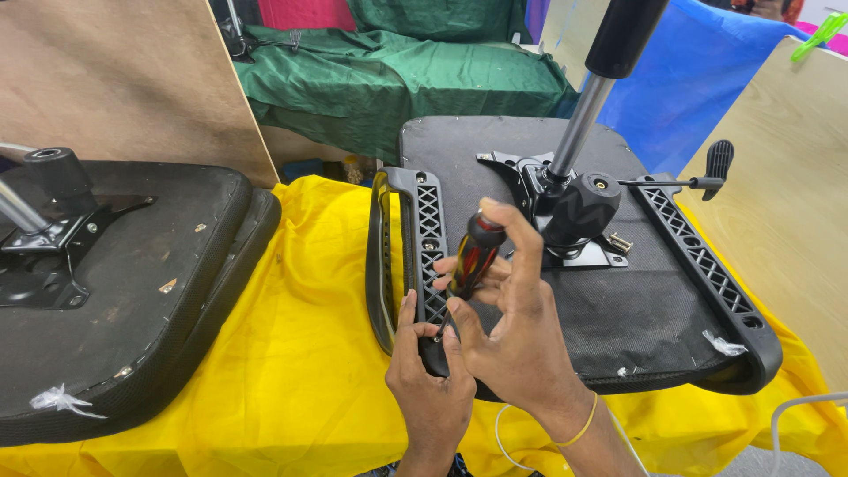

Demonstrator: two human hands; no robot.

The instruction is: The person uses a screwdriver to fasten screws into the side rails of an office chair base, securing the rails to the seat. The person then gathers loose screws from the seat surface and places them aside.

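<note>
Two upturned seats (618,300), one screwdriver (473,256). Right hand (512,327) clamped on screwdriver; left hand (428,380) fingers pinched at its tip on armrest (415,238).

Yellow cloth (291,353) covers the work surface, with a plywood board (124,79) leaning behind its left end, a green cloth (397,79) heaped behind its middle, blue fabric (698,79) and a pale wooden panel (786,212) at right.
</note>
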